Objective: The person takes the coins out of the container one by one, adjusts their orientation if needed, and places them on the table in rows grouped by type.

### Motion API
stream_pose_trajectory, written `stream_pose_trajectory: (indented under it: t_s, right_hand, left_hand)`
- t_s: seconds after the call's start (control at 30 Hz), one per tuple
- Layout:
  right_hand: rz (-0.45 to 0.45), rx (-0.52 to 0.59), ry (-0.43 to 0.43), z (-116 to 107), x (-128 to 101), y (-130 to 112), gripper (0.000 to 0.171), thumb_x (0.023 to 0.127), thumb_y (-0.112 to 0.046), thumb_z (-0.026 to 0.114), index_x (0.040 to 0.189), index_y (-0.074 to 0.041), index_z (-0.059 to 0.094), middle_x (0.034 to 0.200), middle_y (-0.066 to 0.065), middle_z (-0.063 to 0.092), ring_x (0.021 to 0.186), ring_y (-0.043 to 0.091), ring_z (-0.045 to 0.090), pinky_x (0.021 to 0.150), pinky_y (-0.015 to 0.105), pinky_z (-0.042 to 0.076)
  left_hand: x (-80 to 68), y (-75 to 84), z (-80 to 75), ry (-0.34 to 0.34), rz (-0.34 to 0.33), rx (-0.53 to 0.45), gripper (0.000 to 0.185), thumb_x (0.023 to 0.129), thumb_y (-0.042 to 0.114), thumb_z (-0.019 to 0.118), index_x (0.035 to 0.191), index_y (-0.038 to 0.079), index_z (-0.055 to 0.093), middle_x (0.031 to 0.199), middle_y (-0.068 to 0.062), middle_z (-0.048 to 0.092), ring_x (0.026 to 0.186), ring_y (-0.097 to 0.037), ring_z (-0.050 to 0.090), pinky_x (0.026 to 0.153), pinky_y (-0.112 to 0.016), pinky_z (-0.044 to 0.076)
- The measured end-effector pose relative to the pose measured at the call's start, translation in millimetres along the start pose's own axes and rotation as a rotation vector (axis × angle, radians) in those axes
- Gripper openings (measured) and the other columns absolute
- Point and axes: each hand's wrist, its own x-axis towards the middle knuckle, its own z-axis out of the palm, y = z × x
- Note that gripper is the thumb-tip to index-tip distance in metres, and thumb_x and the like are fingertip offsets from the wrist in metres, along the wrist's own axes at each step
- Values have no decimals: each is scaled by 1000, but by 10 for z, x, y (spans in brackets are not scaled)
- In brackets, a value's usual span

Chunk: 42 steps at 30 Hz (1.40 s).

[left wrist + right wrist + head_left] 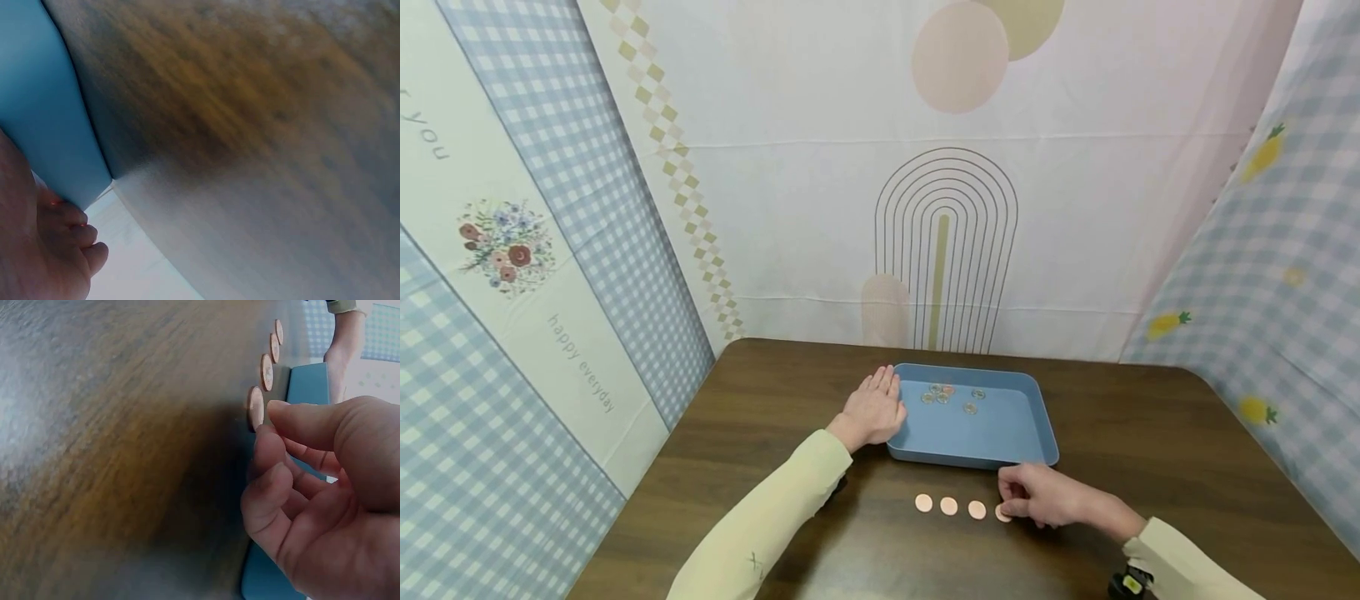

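Observation:
A blue tray stands on the table with several small coins inside, mostly toward its far left part. My left hand rests with straight fingers along the tray's left edge; the left wrist view shows its fingers beside the blue wall. In front of the tray, several copper coins lie flat in a spaced row. At the row's right end, my right hand has its thumb and curled index finger at the edge of the last copper coin, which lies on the table.
The brown wooden table ends at a hanging printed cloth behind the tray. Checked cloths hang on the left and right sides. A black wrist device sits at my right sleeve.

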Motion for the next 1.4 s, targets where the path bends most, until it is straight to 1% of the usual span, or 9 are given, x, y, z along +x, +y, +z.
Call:
stream_pose_trajectory:
  t_s: [0.07,0.2,0.37,0.53,0.87,1.03,1.23,1.4]
  right_hand:
    - [-7,3,-11,-15,-9,-21,18,95,-22,65,81,-14,56,64,-7,55,44,3,50,41,23,46]
    - [-21,-20,-1,-78,4,-73,15,96,-19,62,82,-15,57,65,-4,57,44,4,51,41,23,46]
    - [-54,-58,36,-173,55,-135,14,97,-18,61,83,-15,57,65,-7,54,46,3,52,42,23,47]
    - [-64,-81,77,-278,131,-160,13,97,-19,60,84,-16,59,67,-9,53,48,3,53,44,24,48]
    - [-77,-121,142,-540,337,-100,10,96,-14,61,86,-14,60,67,-6,52,50,6,54,49,25,49]
    - [-92,-109,146,-692,475,-52,10,96,-11,60,86,-10,60,67,-5,52,50,9,55,49,26,48]
    - [-95,-110,151,-838,628,37,10,96,-12,60,87,-10,60,69,-2,55,50,12,56,49,26,49]
    - [-77,-123,144,-950,754,67,10,97,-12,58,95,-4,63,71,0,57,50,14,58,48,27,49]
  left_hand:
    - [-4,2,0,0,2,0,62,103,36,24,155,0,25,164,-16,20,153,-29,18,124,-40,20]
    - [-6,1,-4,4,2,8,62,103,35,24,155,1,25,164,-16,20,153,-28,18,124,-40,20]
    - [-8,3,-2,0,5,7,62,103,36,23,155,1,24,164,-16,19,153,-28,16,124,-40,20]
    - [10,6,2,0,0,2,62,103,35,23,155,1,24,164,-16,19,153,-28,17,124,-40,20]
    - [71,9,14,1,-12,20,63,103,36,23,155,1,23,164,-16,20,153,-28,17,124,-40,20]
    - [107,23,7,-2,-26,19,63,103,36,23,155,1,23,164,-16,20,153,-28,17,124,-39,20]
    - [167,40,3,-8,-40,23,63,103,36,22,155,1,22,164,-15,17,153,-27,16,124,-39,19]
    - [206,53,-10,-16,-53,22,63,103,37,22,156,1,22,165,-14,15,153,-27,15,124,-39,19]
